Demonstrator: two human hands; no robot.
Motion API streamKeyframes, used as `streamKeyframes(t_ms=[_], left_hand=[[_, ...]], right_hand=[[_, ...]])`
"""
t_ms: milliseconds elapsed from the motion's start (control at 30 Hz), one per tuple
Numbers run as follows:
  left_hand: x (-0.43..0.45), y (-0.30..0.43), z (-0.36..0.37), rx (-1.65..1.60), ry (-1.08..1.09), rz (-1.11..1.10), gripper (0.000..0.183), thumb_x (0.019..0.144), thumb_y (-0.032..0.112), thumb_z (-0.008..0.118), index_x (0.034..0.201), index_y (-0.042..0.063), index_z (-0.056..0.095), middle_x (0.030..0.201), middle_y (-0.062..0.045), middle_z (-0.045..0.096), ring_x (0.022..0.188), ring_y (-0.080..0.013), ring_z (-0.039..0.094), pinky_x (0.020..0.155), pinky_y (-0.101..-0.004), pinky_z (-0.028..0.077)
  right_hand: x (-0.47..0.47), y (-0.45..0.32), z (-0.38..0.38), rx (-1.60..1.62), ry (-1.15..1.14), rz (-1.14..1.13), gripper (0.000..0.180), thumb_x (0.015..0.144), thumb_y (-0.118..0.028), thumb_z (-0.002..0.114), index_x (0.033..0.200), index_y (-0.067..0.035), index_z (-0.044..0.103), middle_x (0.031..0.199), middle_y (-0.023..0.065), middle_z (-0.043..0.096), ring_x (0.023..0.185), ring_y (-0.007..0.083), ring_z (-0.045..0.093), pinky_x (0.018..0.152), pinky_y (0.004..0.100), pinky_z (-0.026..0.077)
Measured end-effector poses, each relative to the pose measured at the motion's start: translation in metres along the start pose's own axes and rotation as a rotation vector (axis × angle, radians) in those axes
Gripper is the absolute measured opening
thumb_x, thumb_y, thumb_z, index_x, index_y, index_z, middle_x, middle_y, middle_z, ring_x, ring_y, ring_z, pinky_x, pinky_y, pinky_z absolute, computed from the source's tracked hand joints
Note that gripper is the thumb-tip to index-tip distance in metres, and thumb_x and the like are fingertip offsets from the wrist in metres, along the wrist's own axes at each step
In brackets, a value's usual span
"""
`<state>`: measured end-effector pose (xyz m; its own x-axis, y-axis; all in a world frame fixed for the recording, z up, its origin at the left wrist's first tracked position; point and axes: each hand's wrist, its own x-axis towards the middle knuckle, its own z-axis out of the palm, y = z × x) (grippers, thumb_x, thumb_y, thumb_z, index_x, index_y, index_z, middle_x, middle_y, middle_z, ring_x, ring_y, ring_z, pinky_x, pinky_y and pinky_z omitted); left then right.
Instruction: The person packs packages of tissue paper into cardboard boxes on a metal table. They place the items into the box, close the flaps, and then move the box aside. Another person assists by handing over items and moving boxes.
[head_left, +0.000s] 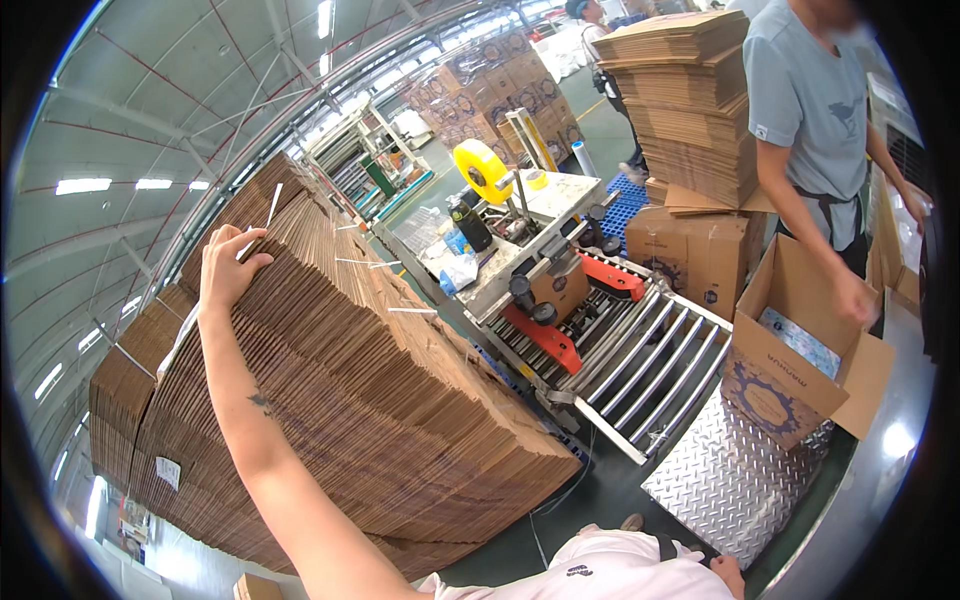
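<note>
My left hand (231, 262) reaches up to the top edge of a tall stack of flattened corrugated cardboard boxes (360, 390). Its fingers and thumb pinch the edge of the upper sheets. Close by that hand, a white strap end (275, 204) sticks up from the stack, and more loose white straps (411, 310) lie along the side. At the bottom of the view my right hand (726, 574) hangs low beside the diamond-plate metal platform (720, 480). Only part of it shows, so its grip is unclear.
To the right, a co-worker (810, 112) reaches over an open carton (780, 375) with a blue printed pack (801, 341) inside. A roller conveyor (652, 367) leads to a carton sealer (517, 247) with yellow tape. More flattened boxes (682, 105) are stacked behind.
</note>
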<state>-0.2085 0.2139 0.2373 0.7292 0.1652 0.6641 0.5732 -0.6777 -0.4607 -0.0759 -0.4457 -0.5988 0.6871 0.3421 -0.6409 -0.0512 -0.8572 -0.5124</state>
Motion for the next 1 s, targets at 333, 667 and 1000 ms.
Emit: streamKeyframes(t_ms=[333,667,1000], left_hand=[[0.045,-0.028,-0.023,0.223,0.338,-0.449,0.021,0.083,0.029,0.06,0.093,0.012,0.068,0.097,-0.01,0.065,0.088,-0.0304,0.062,0.074,-0.0394,0.048],[0.085,0.338,-0.151,-0.164,0.721,0.703,0.041,0.072,0.056,0.06,0.056,0.019,0.065,0.058,0.005,0.06,0.055,-0.0154,0.06,0.049,-0.0277,0.044],[0.06,0.41,-0.056,-1.706,0.587,0.187,0.031,0.087,0.015,0.062,0.06,0.003,0.058,0.052,0.005,0.053,0.049,-0.0023,0.049,0.044,-0.0212,0.036]], right_hand=[[0.04,-0.047,-0.03,0.199,0.297,-0.101,0.031,0.078,-0.024,0.057,0.086,0.004,0.066,0.083,0.0232,0.065,0.08,0.0333,0.064,0.071,0.0401,0.05],[0.009,-0.248,-0.118,0.596,0.545,-0.705,0.022,0.083,-0.013,0.059,0.1,0.001,0.061,0.09,0.0115,0.065,0.082,0.0215,0.063,0.074,0.033,0.05],[-0.149,-0.299,-0.245,0.164,0.977,-0.776,0.103,0.052,-0.035,0.083,0.134,0.0,0.031,0.139,0.0215,0.032,0.129,0.0395,0.029,0.108,0.0487,0.02]])
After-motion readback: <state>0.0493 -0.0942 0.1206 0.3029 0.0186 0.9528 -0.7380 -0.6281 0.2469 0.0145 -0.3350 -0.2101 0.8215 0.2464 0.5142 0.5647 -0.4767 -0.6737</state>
